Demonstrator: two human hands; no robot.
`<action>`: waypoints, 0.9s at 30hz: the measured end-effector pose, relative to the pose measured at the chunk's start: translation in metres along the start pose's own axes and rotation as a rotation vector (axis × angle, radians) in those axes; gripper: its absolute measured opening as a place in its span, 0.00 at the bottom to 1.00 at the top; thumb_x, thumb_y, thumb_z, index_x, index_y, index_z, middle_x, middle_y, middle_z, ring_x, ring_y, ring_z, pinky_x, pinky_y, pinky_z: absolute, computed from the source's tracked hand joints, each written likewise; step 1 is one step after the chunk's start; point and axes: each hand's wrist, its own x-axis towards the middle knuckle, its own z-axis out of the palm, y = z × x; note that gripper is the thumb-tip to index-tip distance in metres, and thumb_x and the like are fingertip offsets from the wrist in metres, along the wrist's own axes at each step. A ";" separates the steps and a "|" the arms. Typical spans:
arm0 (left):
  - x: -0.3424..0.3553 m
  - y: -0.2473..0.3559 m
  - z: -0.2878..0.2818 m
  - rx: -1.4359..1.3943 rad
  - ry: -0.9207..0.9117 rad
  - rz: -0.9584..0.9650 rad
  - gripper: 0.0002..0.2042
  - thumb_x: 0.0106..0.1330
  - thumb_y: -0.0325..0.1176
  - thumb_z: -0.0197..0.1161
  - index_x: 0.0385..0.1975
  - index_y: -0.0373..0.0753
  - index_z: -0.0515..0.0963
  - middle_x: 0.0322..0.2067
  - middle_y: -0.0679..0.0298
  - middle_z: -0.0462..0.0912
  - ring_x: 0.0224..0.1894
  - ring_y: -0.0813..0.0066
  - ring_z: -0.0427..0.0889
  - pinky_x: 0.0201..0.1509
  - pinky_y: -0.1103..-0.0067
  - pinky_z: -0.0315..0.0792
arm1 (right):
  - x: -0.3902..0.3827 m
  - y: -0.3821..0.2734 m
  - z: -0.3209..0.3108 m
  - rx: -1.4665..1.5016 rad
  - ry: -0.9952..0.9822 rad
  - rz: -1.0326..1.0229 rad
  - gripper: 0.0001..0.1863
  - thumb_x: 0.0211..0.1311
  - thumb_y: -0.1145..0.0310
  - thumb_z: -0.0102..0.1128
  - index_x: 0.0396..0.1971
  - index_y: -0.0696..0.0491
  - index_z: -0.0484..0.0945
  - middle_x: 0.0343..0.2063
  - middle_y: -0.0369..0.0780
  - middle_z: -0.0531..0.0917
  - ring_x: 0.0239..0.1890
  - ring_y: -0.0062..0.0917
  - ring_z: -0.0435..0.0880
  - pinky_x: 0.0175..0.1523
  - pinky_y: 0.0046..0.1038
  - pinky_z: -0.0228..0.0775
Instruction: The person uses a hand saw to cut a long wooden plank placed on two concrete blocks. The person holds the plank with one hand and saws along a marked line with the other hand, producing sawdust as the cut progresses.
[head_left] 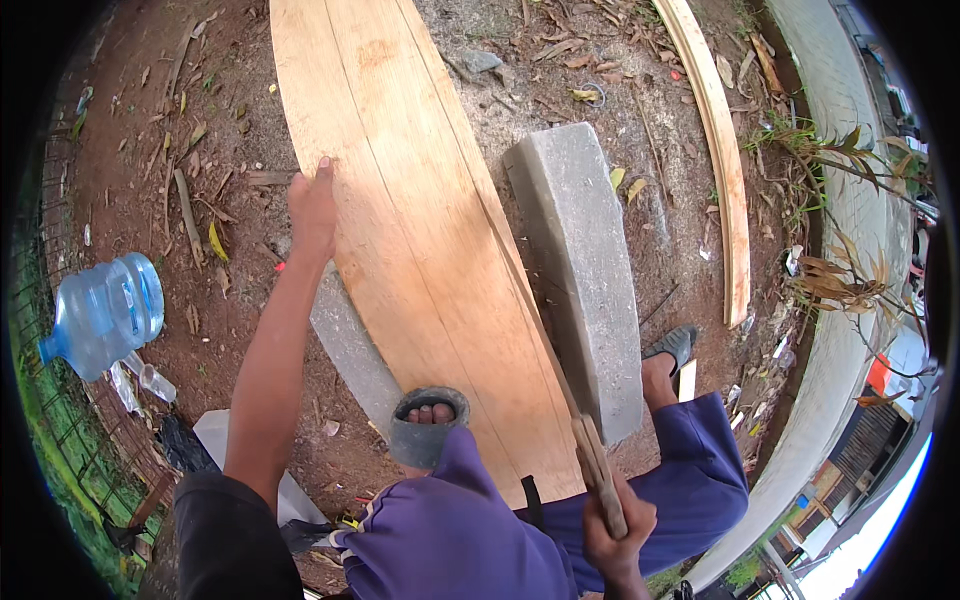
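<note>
A long pale wooden board [400, 200] slopes away from me, with dark lines running along its length. On its left edge rests my left hand [315, 212], closed round the edge with the thumb on top; the other fingers are hidden beneath. My right hand [617, 525] is wrapped round the wooden handle [600, 475] of what looks like a handsaw. Its blade seems to lie nearly edge-on along the board's right side, so it barely shows. A foot in a dark sandal [430, 430] presses on the board near me.
A grey concrete block [590, 270] stands right of the board; another slab [350, 340] shows under its left side. Farther right lies a curved wood strip [725, 160] beside a low wall [850, 200]. A blue water jug [105, 310] lies left. Leaves litter the soil.
</note>
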 end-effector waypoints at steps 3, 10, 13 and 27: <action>-0.009 0.014 0.010 0.056 -0.003 -0.007 0.14 0.76 0.38 0.59 0.41 0.30 0.74 0.38 0.59 0.81 0.38 0.76 0.78 0.44 0.75 0.75 | 0.017 -0.006 0.013 0.030 0.034 0.080 0.26 0.54 0.81 0.57 0.56 0.63 0.79 0.29 0.50 0.84 0.24 0.26 0.84 0.32 0.29 0.75; 0.016 -0.003 0.006 0.071 -0.066 0.047 0.15 0.76 0.39 0.59 0.40 0.29 0.74 0.37 0.60 0.81 0.36 0.77 0.78 0.43 0.75 0.75 | 0.144 0.000 0.083 0.109 0.073 -0.060 0.25 0.54 0.79 0.59 0.55 0.63 0.79 0.21 0.49 0.81 0.19 0.26 0.81 0.27 0.30 0.72; 0.008 0.003 0.013 -0.088 -0.039 0.076 0.15 0.76 0.40 0.59 0.37 0.31 0.73 0.34 0.61 0.80 0.35 0.77 0.76 0.41 0.75 0.73 | 0.051 0.005 0.024 0.013 0.014 0.042 0.26 0.52 0.81 0.59 0.56 0.63 0.79 0.23 0.49 0.83 0.18 0.25 0.81 0.27 0.28 0.73; 0.010 0.007 0.011 -0.030 -0.048 0.054 0.15 0.76 0.41 0.59 0.37 0.32 0.73 0.35 0.62 0.79 0.36 0.76 0.75 0.43 0.75 0.73 | 0.089 0.012 0.051 0.042 0.056 -0.046 0.25 0.54 0.78 0.60 0.56 0.63 0.79 0.23 0.49 0.84 0.23 0.23 0.85 0.29 0.27 0.74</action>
